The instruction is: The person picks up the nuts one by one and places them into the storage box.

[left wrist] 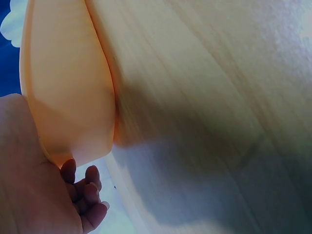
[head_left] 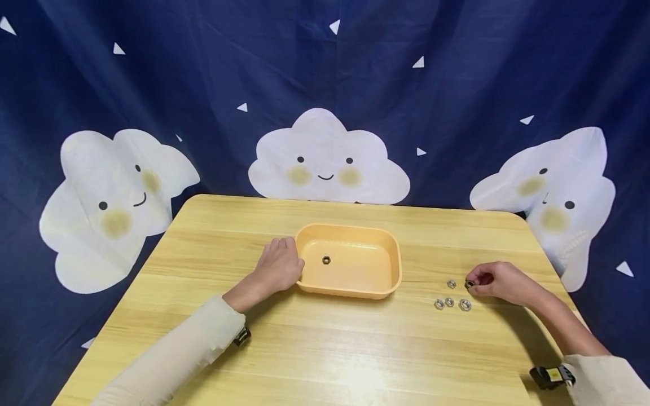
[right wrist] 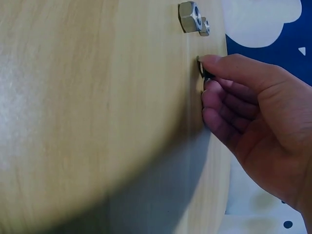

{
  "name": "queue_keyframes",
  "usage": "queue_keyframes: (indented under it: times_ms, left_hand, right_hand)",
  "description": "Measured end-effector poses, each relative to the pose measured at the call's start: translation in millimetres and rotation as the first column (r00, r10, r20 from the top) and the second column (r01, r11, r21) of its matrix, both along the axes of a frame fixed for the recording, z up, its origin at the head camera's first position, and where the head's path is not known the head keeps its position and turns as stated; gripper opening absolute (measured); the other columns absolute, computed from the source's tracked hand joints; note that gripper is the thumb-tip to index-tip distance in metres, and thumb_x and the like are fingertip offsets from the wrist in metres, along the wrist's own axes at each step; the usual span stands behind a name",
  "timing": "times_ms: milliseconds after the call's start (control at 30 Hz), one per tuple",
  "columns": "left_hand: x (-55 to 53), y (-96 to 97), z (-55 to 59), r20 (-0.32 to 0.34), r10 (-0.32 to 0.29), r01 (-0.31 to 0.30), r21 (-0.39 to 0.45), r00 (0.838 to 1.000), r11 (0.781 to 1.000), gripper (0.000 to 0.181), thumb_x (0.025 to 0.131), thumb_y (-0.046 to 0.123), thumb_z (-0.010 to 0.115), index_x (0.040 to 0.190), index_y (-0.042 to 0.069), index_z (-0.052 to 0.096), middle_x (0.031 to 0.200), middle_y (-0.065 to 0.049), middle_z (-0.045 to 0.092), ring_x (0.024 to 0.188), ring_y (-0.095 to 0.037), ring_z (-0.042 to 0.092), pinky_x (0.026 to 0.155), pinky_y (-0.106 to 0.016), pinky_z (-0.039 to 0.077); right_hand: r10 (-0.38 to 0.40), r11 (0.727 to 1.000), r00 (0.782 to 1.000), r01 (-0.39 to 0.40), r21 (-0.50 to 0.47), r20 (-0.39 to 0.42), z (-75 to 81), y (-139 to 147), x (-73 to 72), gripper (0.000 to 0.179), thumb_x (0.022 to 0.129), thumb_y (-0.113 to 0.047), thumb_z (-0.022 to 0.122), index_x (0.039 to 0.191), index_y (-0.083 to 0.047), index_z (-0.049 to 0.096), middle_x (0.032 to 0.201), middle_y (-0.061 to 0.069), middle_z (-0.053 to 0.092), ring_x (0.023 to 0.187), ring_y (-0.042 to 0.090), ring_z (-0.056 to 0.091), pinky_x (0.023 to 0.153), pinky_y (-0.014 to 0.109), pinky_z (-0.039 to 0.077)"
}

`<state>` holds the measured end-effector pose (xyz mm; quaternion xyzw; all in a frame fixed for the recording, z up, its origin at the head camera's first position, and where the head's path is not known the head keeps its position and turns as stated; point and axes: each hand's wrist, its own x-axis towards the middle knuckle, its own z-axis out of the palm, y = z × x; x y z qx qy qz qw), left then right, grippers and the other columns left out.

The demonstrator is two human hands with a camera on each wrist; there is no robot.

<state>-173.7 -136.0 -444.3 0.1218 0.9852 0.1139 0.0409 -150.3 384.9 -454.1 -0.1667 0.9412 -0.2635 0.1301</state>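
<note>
An orange plastic tray (head_left: 350,292) stands on the table, with a dark hex nut (head_left: 326,260) lying in its left part. My left hand (head_left: 280,264) grips the tray's left end, thumb at the rim; in the left wrist view its fingers curl by the tray wall (left wrist: 70,87). To the right, my right hand (head_left: 503,282) pinches another dark hex nut (head_left: 469,284) between thumb and fingers, at the tabletop. Beside it lie several silver hex nuts (head_left: 465,305). Two of them, a larger silver nut (right wrist: 187,18) and a smaller one (right wrist: 205,27), show in the right wrist view.
The light wood table (head_left: 325,344) reaches back to a dark blue curtain (head_left: 213,67) printed with white smiling clouds. Bare tabletop lies between the tray and the silver nuts. A dark strapped device (head_left: 550,376) sits at the right wrist.
</note>
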Motion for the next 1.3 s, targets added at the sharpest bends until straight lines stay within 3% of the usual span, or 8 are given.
queue_keyframes:
  times_ms: [433, 733, 967, 1300]
  left_hand:
    - [-0.3, -0.5, -0.1, 0.004, -0.002, 0.002, 0.004, 1.000, 1.000, 0.022, 0.098, 0.023, 0.049, 0.099, 0.001, 0.048, 0.088, -0.010, 0.047, 0.082, -0.028, 0.042, 0.076, -0.035, 0.033]
    - [-0.7, 0.1, 0.9, 0.011, -0.004, 0.004, -0.006, 1.000, 1.000, 0.021, 0.099, 0.023, 0.046, 0.098, 0.002, 0.046, 0.088, -0.010, 0.046, 0.083, -0.029, 0.041, 0.077, -0.035, 0.032]
    - [-0.9, 0.3, 0.5, 0.013, -0.005, 0.005, -0.014, 1.000, 1.000, 0.022, 0.099, 0.024, 0.047, 0.098, 0.002, 0.046, 0.089, -0.010, 0.047, 0.085, -0.029, 0.041, 0.077, -0.035, 0.032]
    - [1.7, -0.4, 1.8, 0.032, 0.004, -0.005, 0.007, 0.999, 1.000, 0.021, 0.099, 0.024, 0.046, 0.098, 0.003, 0.045, 0.091, -0.010, 0.046, 0.085, -0.028, 0.041, 0.078, -0.035, 0.031]
  right_hand:
    - [0.038, 0.999, 0.999, -0.038, -0.004, -0.010, 6.4, -1.5, -5.5, 0.021, 0.084, -0.008, 0.080, 0.103, -0.003, 0.074, 0.088, -0.003, 0.071, 0.077, -0.007, 0.057, 0.068, 0.021, 0.052]
    - [0.034, 0.998, 0.997, -0.039, -0.056, -0.072, 14.5, -1.7, -8.0, 0.021, 0.083, -0.005, 0.080, 0.103, -0.003, 0.075, 0.088, -0.002, 0.072, 0.077, -0.008, 0.056, 0.068, 0.020, 0.051]
    - [0.067, 0.996, 0.990, -0.073, -0.045, -0.123, 26.2, -6.8, -14.5, 0.020, 0.084, -0.007, 0.081, 0.103, -0.002, 0.077, 0.093, 0.001, 0.077, 0.080, -0.011, 0.059, 0.068, 0.019, 0.053]
    - [0.052, 0.998, 0.993, -0.056, -0.036, -0.105, 46.1, -21.1, -20.2, 0.021, 0.087, -0.006, 0.079, 0.107, -0.001, 0.075, 0.095, 0.004, 0.077, 0.080, -0.008, 0.060, 0.069, 0.021, 0.054]
